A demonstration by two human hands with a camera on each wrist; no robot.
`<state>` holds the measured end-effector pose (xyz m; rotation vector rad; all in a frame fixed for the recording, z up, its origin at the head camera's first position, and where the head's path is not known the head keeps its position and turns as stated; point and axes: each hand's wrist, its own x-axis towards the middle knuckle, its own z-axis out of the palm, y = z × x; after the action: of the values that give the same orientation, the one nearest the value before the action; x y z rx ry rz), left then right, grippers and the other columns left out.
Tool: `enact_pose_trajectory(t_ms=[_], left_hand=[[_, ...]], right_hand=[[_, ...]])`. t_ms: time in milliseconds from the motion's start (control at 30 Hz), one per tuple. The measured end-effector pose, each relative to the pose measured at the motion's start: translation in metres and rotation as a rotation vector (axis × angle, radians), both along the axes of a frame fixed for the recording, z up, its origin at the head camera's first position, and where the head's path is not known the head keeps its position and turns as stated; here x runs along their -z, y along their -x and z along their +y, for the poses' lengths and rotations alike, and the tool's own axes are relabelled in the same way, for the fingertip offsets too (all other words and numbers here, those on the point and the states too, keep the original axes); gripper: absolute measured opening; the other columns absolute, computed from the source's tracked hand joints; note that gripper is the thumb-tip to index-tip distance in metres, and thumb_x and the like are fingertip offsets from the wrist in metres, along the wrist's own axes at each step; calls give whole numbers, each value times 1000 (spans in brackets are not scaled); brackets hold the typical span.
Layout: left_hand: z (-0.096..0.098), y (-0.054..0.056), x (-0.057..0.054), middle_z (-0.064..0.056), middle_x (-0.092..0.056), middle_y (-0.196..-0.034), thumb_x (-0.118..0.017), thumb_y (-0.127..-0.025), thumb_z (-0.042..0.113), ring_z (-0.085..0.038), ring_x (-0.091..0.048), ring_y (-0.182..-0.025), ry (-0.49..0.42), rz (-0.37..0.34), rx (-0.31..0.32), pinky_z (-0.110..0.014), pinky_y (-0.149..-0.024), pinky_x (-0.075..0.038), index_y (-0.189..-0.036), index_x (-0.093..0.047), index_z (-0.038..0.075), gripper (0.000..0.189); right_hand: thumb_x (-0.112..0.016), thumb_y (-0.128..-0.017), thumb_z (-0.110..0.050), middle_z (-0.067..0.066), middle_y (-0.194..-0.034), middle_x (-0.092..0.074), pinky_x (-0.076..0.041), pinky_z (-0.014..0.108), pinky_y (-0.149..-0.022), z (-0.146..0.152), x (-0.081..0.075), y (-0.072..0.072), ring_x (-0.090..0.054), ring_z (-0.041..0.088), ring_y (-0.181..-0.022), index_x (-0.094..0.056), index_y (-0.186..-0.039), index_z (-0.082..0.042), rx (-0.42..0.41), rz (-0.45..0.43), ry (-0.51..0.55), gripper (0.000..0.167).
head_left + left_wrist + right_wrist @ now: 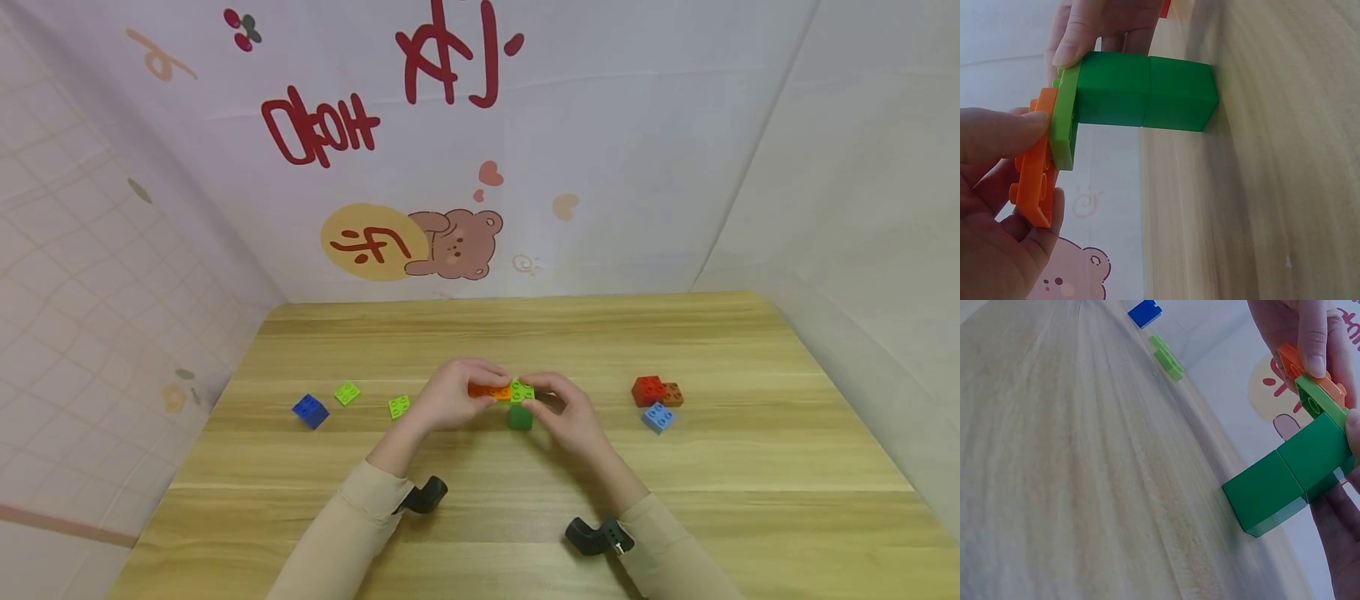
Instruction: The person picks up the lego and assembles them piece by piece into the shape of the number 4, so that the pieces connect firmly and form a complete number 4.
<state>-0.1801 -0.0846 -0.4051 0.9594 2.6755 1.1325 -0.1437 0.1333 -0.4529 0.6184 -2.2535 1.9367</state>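
My left hand [457, 396] pinches a flat orange brick [1036, 181] between thumb and fingers. This orange brick lies over the left end of a flat light green brick [1065, 137] and juts out past it. Below the light green one, two dark green bricks [1294, 472] are stacked upright on the table. The light green brick overhangs the stack toward the left. From the right side, my right hand [570, 417] grips the top of the stack, its thumb at the light green brick and upper dark green brick. Its other fingers are partly hidden behind the stack.
On the wooden table [480, 517], a blue brick [311, 411] and two flat light green bricks, one farther left [347, 393] and one nearer [399, 407], lie left. A red brick [648, 390], a brown brick [673, 394] and a light blue brick [658, 417] lie right. A printed cloth [615, 150] hangs behind.
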Motion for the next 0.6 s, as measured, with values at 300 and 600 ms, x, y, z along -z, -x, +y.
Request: enact_pose_trajectory(t_ms=[300,600], left_hand=[[-1,1,0,-5,-70,-119,-75,-85,1,-26,-59,-117,3,9,25,-44,-104,-44,-118,-73,5,34],[-7,2,15,-6,-69,-121,-75,-85,1,-27,-59,-119,-80,57,56,-44,-103,-45,-120,-72,5,36]], right_hand=[[-67,-90,6,21,-119,-62,-48,49,-98,1,3,1,-60,20,-111,-64,-118,8,-2,-10,6,28],[-67,-90,7,22,-119,-62,-48,50,-97,1,4,0,-60,27,-112,-63,-118,9,-6,5,1,28]])
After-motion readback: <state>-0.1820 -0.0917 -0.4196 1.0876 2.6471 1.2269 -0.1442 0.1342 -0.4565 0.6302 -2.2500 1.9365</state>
